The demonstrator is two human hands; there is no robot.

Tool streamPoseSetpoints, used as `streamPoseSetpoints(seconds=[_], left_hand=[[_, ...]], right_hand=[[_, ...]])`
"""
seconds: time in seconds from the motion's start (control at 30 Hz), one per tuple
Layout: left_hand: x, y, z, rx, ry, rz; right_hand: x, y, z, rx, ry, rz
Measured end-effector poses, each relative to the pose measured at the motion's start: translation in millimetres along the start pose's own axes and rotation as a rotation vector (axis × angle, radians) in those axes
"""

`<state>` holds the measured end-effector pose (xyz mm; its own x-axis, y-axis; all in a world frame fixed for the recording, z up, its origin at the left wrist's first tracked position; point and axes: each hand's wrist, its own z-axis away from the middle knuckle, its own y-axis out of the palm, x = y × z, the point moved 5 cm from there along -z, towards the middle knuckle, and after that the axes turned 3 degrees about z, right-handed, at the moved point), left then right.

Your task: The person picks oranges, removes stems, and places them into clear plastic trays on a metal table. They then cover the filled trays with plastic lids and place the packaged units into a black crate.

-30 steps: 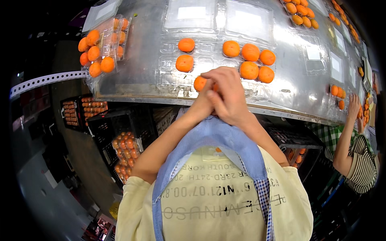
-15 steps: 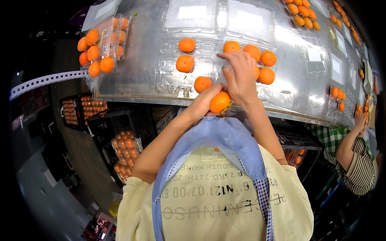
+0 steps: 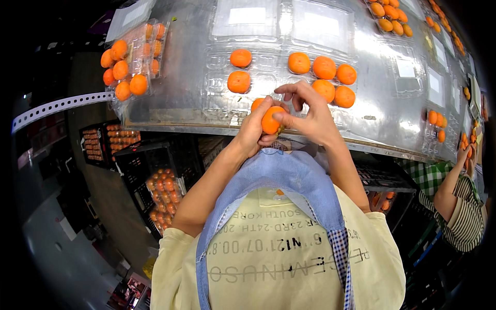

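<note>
The held fruit (image 3: 271, 120), round and orange, is in front of the person's chest, just over the near edge of the tabletop (image 3: 181, 82). The left hand (image 3: 252, 130) is clamped on it, with the fingers wrapped around its left side and underneath. The right hand (image 3: 312, 114) is loosely spread; its thumb reaches the right side of the fruit, while its other fingers curl in the air, apart from it. Whether that thumb presses on the fruit, I cannot tell.

Partly hidden behind the left hand's fingertips, another orange fruit (image 3: 256, 104) lies by the near end of the left tray (image 3: 216, 85), which is clear plastic. Two more fruits (image 3: 238, 81) sit farther up in that tray, one behind the other. Just beside it, the right tray (image 3: 339, 117) holds five fruits (image 3: 324, 67), three in the far row and two in the next. Beyond the trays lie two clear lids (image 3: 245, 23) with white rectangles on them.

Well to the left, packs of fruit (image 3: 123, 68) lean at the tabletop's corner. Below the edge, black crates (image 3: 155, 147) hold packed fruit. At far right, a co-worker's hand (image 3: 463, 155) is near more fruit; that person wears a striped top (image 3: 465, 222).
</note>
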<state>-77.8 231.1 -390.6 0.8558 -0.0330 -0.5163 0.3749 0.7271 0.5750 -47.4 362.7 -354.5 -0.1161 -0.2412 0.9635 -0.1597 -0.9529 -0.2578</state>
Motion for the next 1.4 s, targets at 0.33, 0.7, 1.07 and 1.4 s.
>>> streamPoseSetpoints(seconds=[0.33, 0.7, 1.07, 1.4], left_hand=[[0, -4, 1, -0.023, 0.055, -0.108], [-18, -13, 4, 0.069, 0.355, 0.286], [-7, 3, 7, 0.073, 0.419, 0.234], [-1, 24, 13, 0.197, 0.433, 0.179]], right_hand=[[-18, 12, 7, 0.154, 0.098, -0.162], [-28, 5, 12, 0.004, 0.235, -0.383], [-37, 17, 18, 0.003, 0.17, -0.406], [-46, 11, 29, 0.015, 0.178, -0.461]])
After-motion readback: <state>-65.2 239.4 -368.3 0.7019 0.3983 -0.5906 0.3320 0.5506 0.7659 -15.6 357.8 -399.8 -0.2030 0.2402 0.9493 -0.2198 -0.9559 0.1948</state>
